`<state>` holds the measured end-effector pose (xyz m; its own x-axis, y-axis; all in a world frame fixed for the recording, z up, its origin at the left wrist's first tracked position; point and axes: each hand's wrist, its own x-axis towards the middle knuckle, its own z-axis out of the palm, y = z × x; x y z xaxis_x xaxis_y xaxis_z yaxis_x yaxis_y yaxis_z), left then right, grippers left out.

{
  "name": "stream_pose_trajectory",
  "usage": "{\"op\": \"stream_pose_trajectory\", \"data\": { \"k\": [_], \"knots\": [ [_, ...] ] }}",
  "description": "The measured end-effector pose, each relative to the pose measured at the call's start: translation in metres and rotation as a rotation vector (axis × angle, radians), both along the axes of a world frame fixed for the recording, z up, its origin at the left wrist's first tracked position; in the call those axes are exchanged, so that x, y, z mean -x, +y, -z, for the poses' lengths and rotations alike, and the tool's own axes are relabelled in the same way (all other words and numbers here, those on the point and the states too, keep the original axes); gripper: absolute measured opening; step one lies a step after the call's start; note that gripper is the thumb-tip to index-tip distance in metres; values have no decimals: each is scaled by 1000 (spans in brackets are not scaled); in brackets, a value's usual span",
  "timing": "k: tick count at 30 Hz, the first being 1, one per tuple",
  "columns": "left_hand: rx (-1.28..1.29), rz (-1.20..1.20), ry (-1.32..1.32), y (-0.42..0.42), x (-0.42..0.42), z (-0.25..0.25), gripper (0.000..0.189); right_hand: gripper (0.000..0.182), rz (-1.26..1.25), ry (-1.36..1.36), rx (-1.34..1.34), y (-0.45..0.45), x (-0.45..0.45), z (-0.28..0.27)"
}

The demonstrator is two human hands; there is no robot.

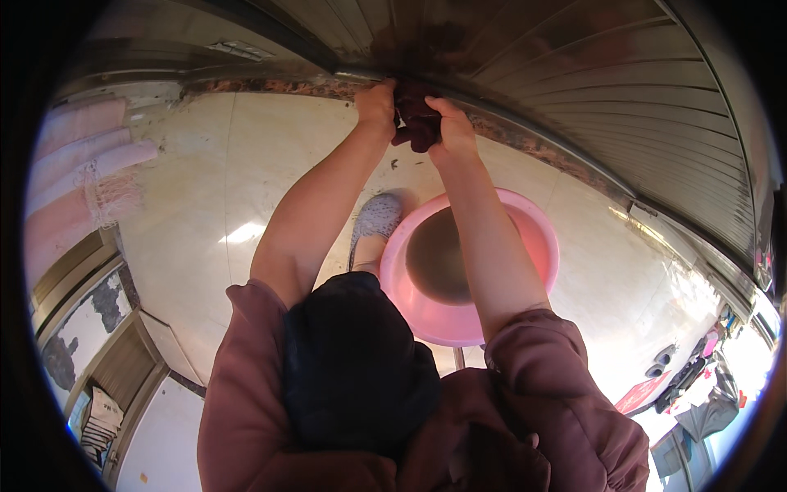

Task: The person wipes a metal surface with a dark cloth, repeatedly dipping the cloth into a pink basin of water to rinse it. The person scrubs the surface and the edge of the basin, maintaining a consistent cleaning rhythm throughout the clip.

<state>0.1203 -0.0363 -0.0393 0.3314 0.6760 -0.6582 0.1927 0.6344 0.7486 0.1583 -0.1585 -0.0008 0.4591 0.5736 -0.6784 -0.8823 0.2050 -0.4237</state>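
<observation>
A dark maroon cloth [420, 120] is bunched between my two hands, close against the lower edge of a ribbed metal door or panel [590, 92]. My left hand [376, 107] grips the cloth's left side. On its right side, my right hand [454, 126] holds it with the thumb on top. Beneath my right forearm stands a pink plastic basin [403, 295] with murky grey-brown water [433, 261] in it. The underside of the cloth and some fingertips are hidden.
My foot in a grey patterned shoe [378, 215] is beside the basin on the pale tiled floor [289, 154]. Pink fringed fabric [92, 184] lies at the far left. Slippers [661, 363] and a pile of bags [707, 393] are at the lower right. A rough, stained sill [264, 87] borders the panel.
</observation>
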Motion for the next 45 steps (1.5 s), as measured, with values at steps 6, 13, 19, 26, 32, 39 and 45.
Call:
{"op": "stream_pose_trajectory", "data": {
  "k": [6, 13, 19, 26, 32, 39, 45],
  "knots": [
    [-105, 222, -26, -20, 6, 10, 9, 24, 166, 20, 11, -20, 5, -11],
    [-336, 29, -90, 48, 39, 4, 15, 22, -49, 10, -135, 44, 23, 18],
    [-132, -77, 46, 60, 32, -3, 20, 17, -41, 92, 39, 70, 11, 0],
    [-35, -90, -70, 14, 6, 11, 20, 22, 5, -26, 29, 0, -2, 11],
    [-28, 93, -22, -34, -12, 15, 19, 31, 28, -101, 24, -57, -11, -9],
    [-279, 193, -74, -21, 17, 12, 9, 28, 151, -48, 0, -41, 7, -10],
    [-78, -70, -7, 46, 36, -10, 13, 20, 21, 105, 12, 43, 16, 7]
  ]
}}
